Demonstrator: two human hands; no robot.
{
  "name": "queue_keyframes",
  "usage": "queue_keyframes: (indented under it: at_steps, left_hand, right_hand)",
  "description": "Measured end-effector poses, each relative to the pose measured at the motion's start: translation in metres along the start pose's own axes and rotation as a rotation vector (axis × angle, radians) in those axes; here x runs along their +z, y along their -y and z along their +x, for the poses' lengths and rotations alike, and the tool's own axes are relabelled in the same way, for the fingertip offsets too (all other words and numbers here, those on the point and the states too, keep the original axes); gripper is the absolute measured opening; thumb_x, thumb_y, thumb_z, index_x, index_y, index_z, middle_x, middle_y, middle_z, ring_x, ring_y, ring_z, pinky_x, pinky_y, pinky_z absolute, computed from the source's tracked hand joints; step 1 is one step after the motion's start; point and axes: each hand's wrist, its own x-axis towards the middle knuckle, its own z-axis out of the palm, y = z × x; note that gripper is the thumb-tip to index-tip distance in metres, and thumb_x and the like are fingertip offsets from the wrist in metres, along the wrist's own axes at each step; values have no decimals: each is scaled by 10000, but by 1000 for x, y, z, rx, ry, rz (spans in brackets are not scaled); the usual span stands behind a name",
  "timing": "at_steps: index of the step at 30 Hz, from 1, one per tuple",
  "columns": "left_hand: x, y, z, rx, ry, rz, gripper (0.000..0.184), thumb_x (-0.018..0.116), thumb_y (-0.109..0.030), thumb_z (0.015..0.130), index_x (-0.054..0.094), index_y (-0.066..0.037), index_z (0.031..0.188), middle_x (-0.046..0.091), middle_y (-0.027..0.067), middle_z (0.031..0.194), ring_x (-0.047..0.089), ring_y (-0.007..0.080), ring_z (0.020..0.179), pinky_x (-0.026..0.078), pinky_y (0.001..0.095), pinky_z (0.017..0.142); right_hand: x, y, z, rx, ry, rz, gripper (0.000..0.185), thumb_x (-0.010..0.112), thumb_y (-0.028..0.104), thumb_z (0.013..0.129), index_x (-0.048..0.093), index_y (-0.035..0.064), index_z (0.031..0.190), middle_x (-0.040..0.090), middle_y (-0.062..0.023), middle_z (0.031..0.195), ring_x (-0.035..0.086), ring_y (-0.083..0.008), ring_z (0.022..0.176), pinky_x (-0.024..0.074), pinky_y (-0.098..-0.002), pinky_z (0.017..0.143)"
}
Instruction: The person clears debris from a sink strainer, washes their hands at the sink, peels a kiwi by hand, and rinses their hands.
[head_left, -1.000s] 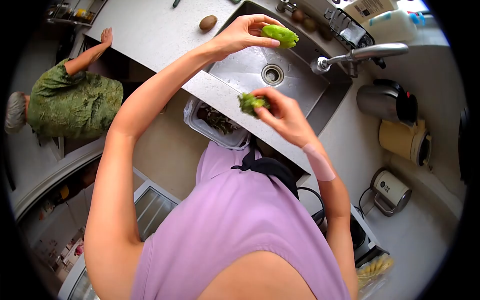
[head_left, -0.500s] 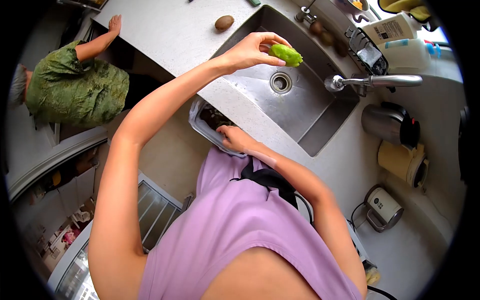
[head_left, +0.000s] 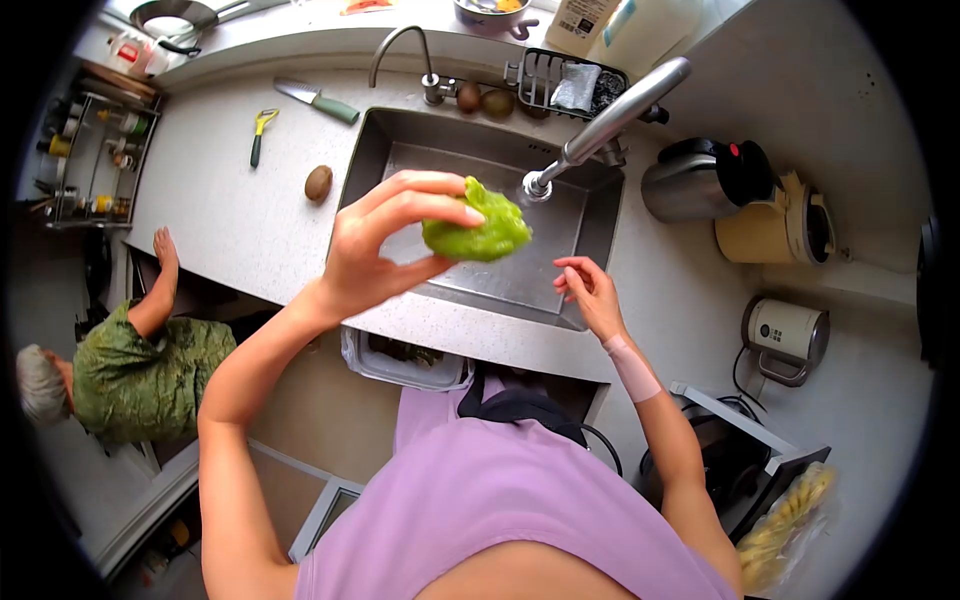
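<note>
A peeled green kiwi (head_left: 482, 225) is in my left hand (head_left: 375, 235), gripped between the fingers above and the thumb below, over the left part of the steel sink (head_left: 460, 292). Its surface looks wet and uneven. My right hand (head_left: 588, 292) hovers over the sink's near right corner, holding nothing, with its fingers loosely bent and apart. The large tap (head_left: 610, 125) reaches over the sink just beyond both hands; whether water runs from it I cannot tell.
An unpeeled kiwi (head_left: 318, 184), a peeler (head_left: 262, 137) and a green-handled knife (head_left: 318, 101) lie left of the sink. More kiwis (head_left: 497, 102) rest behind it. A lined bin (head_left: 405, 368) hangs below the counter edge. Another person (head_left: 145, 365) is at the left. Kettles stand right.
My right hand has come up out of the bin to the sink. My left hand still holds the kiwi, now closer to my view. The view has turned, showing the peeler and knife.
</note>
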Motion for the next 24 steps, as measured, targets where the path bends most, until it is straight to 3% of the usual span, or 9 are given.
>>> queue_keyframes:
  at_steps: [3,6,8,11,12,15,18,21,24]
  left_hand:
    - [-1,-34,31,192,-26,-196,450,787,39,556,653,-44,978,622,150,1035,640,265,902,538,336,782]
    - [13,-102,50,-30,-227,-227,204,729,-87,760,550,-86,858,569,115,942,608,235,735,548,280,580]
    - [41,-104,61,68,-454,-289,209,723,-146,754,543,-118,857,572,123,947,610,283,764,549,282,601]
    - [29,-101,80,333,-382,-453,233,728,-177,728,539,-139,858,573,127,945,627,333,785,564,295,642]
    - [25,-118,85,61,-369,-427,246,736,-171,710,537,-141,852,574,122,938,629,328,775,562,292,629]
    - [51,-79,73,331,-515,-487,280,752,-159,669,532,-148,841,574,112,924,631,315,747,559,286,608]
    - [43,-90,79,269,-513,-464,274,749,-161,670,536,-150,841,573,105,918,633,314,739,560,287,599]
    - [20,-117,93,-214,-319,-331,282,751,-159,669,531,-152,844,575,103,915,636,319,755,559,284,585]
    - [10,-108,81,-50,-222,-276,261,765,-100,664,576,-132,842,553,107,927,639,338,795,572,298,605]
  right_hand:
    - [-8,-17,-14,60,-28,83,223,471,176,965,582,36,1099,627,-28,863,588,-86,774,464,-219,672]
    - [-7,-36,-27,158,-23,158,222,471,165,963,579,37,1107,629,-31,868,592,-89,782,467,-221,679]
    - [-5,-39,-32,191,-53,158,221,473,159,960,578,36,1111,630,-36,875,596,-92,790,470,-223,686]
    - [-2,-41,-32,224,-55,172,220,474,154,957,578,34,1110,630,-41,881,598,-94,795,472,-226,688]
    - [-1,-40,-32,234,-51,176,217,473,145,957,578,33,1110,632,-42,883,598,-95,795,473,-227,692]
    - [0,-37,-30,230,-37,176,221,474,164,963,578,34,1108,629,-36,883,593,-92,796,475,-226,702]
    - [0,-37,-26,221,-30,183,221,475,162,962,577,33,1109,630,-35,883,591,-90,796,476,-226,702]
    - [-1,-36,-21,220,-32,175,218,473,157,962,578,34,1109,629,-34,883,590,-88,795,476,-225,704]
    - [-1,-32,-19,217,-31,183,207,468,136,961,581,29,1096,629,-39,879,593,-95,792,473,-225,702]
